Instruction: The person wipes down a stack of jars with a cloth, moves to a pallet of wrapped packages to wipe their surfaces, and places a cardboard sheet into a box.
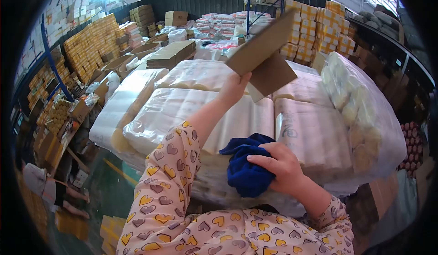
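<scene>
My left hand (233, 90) reaches forward and grips the lower edge of a brown piece of folded cardboard (262, 43). The cardboard is raised above the wrapped packs, with one flap angled down to the right. Close to my body, my right hand (285, 166) is closed on a bunched dark blue cloth (248, 168). Beneath both hands lie large clear-plastic packs of pale rolls (246, 116), stacked side by side. The fingertips of my left hand are partly hidden behind the cardboard.
Flattened cardboard boxes (171, 54) are stacked beyond the packs. White boxes with yellow tape (315, 27) rise at the back right, and white sacks (219, 25) lie at the back. A bulging bag of rolls (360, 100) stands at the right. Another person (45, 184) is at the lower left.
</scene>
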Motion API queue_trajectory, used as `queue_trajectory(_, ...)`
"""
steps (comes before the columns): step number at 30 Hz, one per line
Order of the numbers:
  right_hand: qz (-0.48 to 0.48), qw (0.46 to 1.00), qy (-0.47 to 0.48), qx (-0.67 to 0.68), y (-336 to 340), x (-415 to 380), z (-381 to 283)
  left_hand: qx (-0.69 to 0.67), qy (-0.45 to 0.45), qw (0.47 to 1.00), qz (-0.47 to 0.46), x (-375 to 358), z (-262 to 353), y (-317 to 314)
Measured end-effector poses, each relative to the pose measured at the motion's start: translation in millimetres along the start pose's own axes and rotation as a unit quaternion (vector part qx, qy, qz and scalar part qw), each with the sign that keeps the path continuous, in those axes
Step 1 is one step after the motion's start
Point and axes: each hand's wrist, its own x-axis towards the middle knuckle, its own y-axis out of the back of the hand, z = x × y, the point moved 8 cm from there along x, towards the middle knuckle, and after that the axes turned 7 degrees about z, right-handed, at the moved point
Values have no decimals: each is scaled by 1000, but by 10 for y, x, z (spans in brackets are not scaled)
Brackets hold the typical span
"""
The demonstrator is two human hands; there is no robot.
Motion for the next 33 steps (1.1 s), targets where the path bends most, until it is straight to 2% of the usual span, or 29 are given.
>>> queue_trajectory(1, 4, 1000, -2, 2, 25, -13, 5, 20, -34, 999, -12, -15, 286, -13)
queue_trajectory(2, 5, 1000, -4, 1, 55, -29, 1, -54, -182, 982, -1, -66, 637, -14)
queue_trajectory(3, 12, 1000, -12, 1, 105, -46, 4, -51, -192, 978, -57, -75, 742, -69)
queue_trajectory(5, 25, 999, -24, -3, 216, -83, 14, 7, -235, 968, -86, -126, 1027, -102)
queue_trajectory(9, 97, 991, -89, -23, 626, -405, 180, 14, -316, 944, -98, -120, 1492, -86)
queue_trajectory(11, 211, 955, -209, -8, 1008, -739, 404, 19, -257, 955, -143, -21, 1577, -80)
queue_trajectory(13, 352, 887, -295, 51, 1394, -1127, 526, -19, -320, 943, -86, 102, 1688, 20)
queue_trajectory(14, 413, 844, -323, 115, 1522, -1314, 609, -30, -329, 939, -100, 160, 1699, 13)
queue_trajectory(15, 470, 792, -345, 180, 1622, -1518, 678, -161, -214, 961, -72, 338, 1580, 108)
queue_trajectory(16, 511, 763, -311, 244, 1711, -1672, 598, -282, -89, 954, -42, 490, 1426, 162)
queue_trajectory(17, 544, 732, -272, 308, 1800, -1835, 513, -391, 40, 919, -9, 586, 1259, 173)
queue_trajectory(18, 554, 711, -324, 289, 1870, -2101, 565, -394, 35, 918, -18, 622, 1276, 167)
queue_trajectory(19, 560, 710, -317, 286, 1943, -2244, 556, -444, 51, 895, 0, 647, 1246, 181)
queue_trajectory(20, 556, 747, -328, 160, 2062, -2322, 471, -492, 69, 868, 18, 671, 1211, 188)
queue_trajectory(21, 543, 768, -337, 31, 2185, -2402, 378, -495, 67, 866, 10, 700, 1220, 159)
queue_trajectory(22, 607, 681, -310, 268, 2184, -2608, 511, -483, 85, 871, 43, 722, 1157, 157)
queue_trajectory(23, 616, 676, -311, 260, 2186, -2595, 400, -468, 108, 874, 74, 714, 1079, 148)
queue_trajectory(25, 608, 699, -322, 194, 2423, -2441, 322, -476, 108, 872, 44, 646, 1096, -15)
queue_trajectory(27, 592, 722, -334, 132, 2667, -2327, 268, -406, 39, 911, 69, 565, 1247, -30)
queue_trajectory(29, 563, 747, -344, 79, 2622, -2190, 92, -362, 55, 928, 72, 433, 1212, -139)
queue_trajectory(31, 525, 774, -351, 33, 2669, -2093, -13, -206, -145, 968, -11, 269, 1371, -297)
queue_trajectory(32, 505, 787, -355, 9, 2722, -2052, -52, -128, -207, 970, 6, 251, 1301, -334)
queue_trajectory(33, 484, 798, -358, -14, 2732, -1920, -61, -129, -202, 971, 5, 232, 1310, -364)
